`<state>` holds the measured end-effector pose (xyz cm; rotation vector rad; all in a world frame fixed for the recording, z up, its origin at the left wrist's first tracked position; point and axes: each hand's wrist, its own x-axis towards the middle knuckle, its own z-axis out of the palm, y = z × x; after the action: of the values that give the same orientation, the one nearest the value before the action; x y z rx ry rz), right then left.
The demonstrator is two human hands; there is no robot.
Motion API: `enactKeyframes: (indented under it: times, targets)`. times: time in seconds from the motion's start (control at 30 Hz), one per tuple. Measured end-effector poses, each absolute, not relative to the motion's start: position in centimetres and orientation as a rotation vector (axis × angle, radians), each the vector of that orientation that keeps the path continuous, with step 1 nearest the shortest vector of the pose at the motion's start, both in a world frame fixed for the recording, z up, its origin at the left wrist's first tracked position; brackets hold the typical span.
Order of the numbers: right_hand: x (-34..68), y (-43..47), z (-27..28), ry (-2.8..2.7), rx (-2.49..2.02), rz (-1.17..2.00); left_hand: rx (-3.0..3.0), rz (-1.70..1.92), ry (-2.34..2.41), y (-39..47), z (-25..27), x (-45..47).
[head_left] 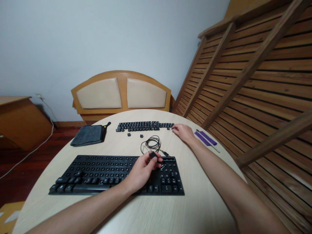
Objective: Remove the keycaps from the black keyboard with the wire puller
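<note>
A black keyboard (97, 187) lies across the near part of the table, with many keycaps off its upper rows and caps still on the lower rows and number pad. Over its right side my left hand (143, 169) is closed around a small black keycap puller (153, 155) with thin wires. Farther back, removed keycaps (138, 126) stand in rows. My right hand (183, 132) reaches to the right end of these rows, fingertips pinched at a small dark keycap (173, 128), partly hidden. Two loose keycaps (141, 136) sit in front of the rows.
A coiled black cable (154, 142) lies behind the keyboard. A folded grey cloth (88, 135) is at the left, and purple strips with a thin metal tool (206, 137) at the right. A wooden slatted frame (255, 74) leans beside the table (195, 195).
</note>
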<state>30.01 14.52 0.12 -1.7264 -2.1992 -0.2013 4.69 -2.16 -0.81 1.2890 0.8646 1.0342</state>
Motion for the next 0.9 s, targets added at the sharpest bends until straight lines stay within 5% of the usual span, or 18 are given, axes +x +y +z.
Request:
enactKeyframes:
  times: [0.9]
  targets:
    - [29.5, 14.7, -0.4, -2.145, -1.75, -0.141, 1.345, 1.012, 0.927, -2.1, -1.0, 4.9]
